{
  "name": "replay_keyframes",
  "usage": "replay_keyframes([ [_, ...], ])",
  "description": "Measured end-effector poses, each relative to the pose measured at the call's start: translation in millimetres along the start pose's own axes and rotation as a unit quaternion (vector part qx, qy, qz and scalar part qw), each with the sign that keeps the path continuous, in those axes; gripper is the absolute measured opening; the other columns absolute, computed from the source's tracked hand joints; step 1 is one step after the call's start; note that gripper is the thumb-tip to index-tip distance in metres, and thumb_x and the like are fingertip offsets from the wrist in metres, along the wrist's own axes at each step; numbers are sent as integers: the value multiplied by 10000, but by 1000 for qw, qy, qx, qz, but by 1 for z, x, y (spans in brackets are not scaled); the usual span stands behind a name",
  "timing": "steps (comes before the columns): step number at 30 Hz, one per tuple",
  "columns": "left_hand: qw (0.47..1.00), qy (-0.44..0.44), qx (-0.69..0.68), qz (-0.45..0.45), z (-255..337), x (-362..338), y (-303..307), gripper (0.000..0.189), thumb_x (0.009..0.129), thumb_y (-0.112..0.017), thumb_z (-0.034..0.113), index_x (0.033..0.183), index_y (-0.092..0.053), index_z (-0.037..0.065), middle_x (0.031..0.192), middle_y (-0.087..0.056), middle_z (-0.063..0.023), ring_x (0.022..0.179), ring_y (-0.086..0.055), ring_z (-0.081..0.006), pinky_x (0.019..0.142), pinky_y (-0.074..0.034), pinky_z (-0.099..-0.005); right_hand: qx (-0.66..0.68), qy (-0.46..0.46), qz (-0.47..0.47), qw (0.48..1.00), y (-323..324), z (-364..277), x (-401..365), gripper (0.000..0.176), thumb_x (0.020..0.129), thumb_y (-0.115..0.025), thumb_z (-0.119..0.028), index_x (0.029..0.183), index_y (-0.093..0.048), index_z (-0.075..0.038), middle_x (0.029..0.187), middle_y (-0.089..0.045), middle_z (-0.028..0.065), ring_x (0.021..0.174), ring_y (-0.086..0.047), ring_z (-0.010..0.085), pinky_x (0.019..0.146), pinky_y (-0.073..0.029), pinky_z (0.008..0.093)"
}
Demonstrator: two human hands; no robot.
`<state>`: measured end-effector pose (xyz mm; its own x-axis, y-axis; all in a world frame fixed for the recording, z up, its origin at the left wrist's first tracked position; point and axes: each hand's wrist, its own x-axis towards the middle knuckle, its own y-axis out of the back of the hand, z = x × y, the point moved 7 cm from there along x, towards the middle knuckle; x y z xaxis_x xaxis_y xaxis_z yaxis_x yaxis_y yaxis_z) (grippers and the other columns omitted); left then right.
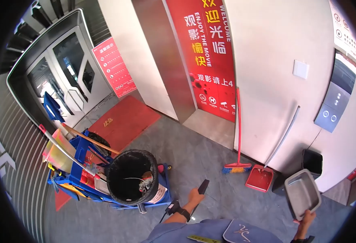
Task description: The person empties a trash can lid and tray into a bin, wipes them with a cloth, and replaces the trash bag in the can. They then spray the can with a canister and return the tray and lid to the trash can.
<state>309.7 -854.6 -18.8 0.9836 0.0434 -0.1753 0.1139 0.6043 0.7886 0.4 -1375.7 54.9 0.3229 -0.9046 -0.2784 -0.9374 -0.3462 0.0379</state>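
Observation:
My right hand grips the lower edge of a grey rectangular tray, held tilted at the right beside a black bin. Near the bottom centre, my left hand is closed on a dark, flat-ended object that I cannot identify. Left of that hand stands a black-lined round bin with some litter inside, on a blue cleaning cart. A red dustpan and a red-handled broom lean by the wall ahead.
A bucket and several long handles stick out at the cart's left. A red mat lies before the grey double doors. Ahead is an elevator door, with a call panel on the right wall.

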Motion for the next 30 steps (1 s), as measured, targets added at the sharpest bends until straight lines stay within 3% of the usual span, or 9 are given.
replay_keyframes([
  [1, 1000, 18, 15, 11, -9, 5, 1, 293, 541, -641, 166, 773, -616, -11, 738, -605, -200, 725, -593, -341, 666, -456, -397, -20, 47, -5, 999, 8, -12, 6, 443, 656, -429, -102, 1078, -446, 34, 864, -522, 149, 619, -571, 281, 342, -518, 391],
  [2, 999, 30, 33, 9, -14, 5, -1, 281, 531, -638, 158, 753, -617, -12, 714, -605, -200, 709, -599, -336, 652, -459, -388, -85, 295, 23, 951, 69, 38, 87, 389, 684, -451, -115, 1032, -477, 58, 833, -542, 134, 573, -563, 229, 347, -471, 319],
  [4, 998, 57, -26, -16, -21, 2, 5, 248, 498, -631, 130, 704, -625, -8, 656, -608, -164, 629, -609, -293, 586, -460, -368, -135, 129, 67, 980, 44, -41, 23, 303, 737, -502, -145, 963, -512, 58, 745, -550, 108, 587, -551, 188, 480, -453, 311],
  [6, 989, 96, -109, -18, -78, 18, -28, 247, 439, -617, 57, 671, -620, -28, 587, -588, -77, 531, -563, -180, 495, -431, -328, -109, 173, 173, 964, 74, -35, 54, 239, 729, -535, -204, 767, -516, 31, 593, -486, 64, 461, -408, 142, 377, -351, 315],
  [12, 972, 142, -183, -36, -116, -12, -38, 230, 436, -559, -52, 664, -592, -61, 582, -562, -73, 492, -511, -175, 448, -404, -315, -34, 110, 169, 979, 52, -86, 56, 251, 718, -515, -137, 769, -517, 109, 632, -539, 153, 420, -547, 242, 295, -475, 355],
  [15, 974, 156, -152, 69, -97, -38, -28, 278, 436, -550, -75, 711, -588, -71, 611, -569, -87, 508, -520, -170, 464, -412, -296, -94, 93, 172, 976, 54, -70, 123, 275, 694, -508, -121, 845, -540, 106, 700, -554, 176, 480, -575, 283, 324, -507, 388],
  [23, 969, 172, -154, 88, -2, -112, -31, 290, 432, -548, -87, 720, -569, -72, 624, -543, -70, 497, -484, -154, 436, -366, -281, -221, 99, 71, 968, 24, -38, 310, 274, 675, -515, -122, 828, -568, 99, 739, -571, 236, 536, -590, 346, 335, -507, 408],
  [26, 959, 224, -155, 79, 0, -131, -40, 259, 423, -551, -68, 681, -570, -67, 578, -529, -59, 478, -477, -151, 425, -361, -276, -222, 83, 57, 970, 11, -45, 329, 267, 653, -536, -125, 809, -578, 88, 678, -572, 219, 554, -593, 330, 432, -518, 417],
  [30, 961, 229, -131, 87, 14, -146, -61, 266, 402, -566, -41, 665, -566, -85, 578, -536, -62, 486, -481, -150, 426, -375, -295, -402, 245, 72, 879, -1, -42, 369, 259, 631, -543, -174, 744, -599, 52, 707, -575, 242, 684, -572, 370, 679, -442, 393],
])
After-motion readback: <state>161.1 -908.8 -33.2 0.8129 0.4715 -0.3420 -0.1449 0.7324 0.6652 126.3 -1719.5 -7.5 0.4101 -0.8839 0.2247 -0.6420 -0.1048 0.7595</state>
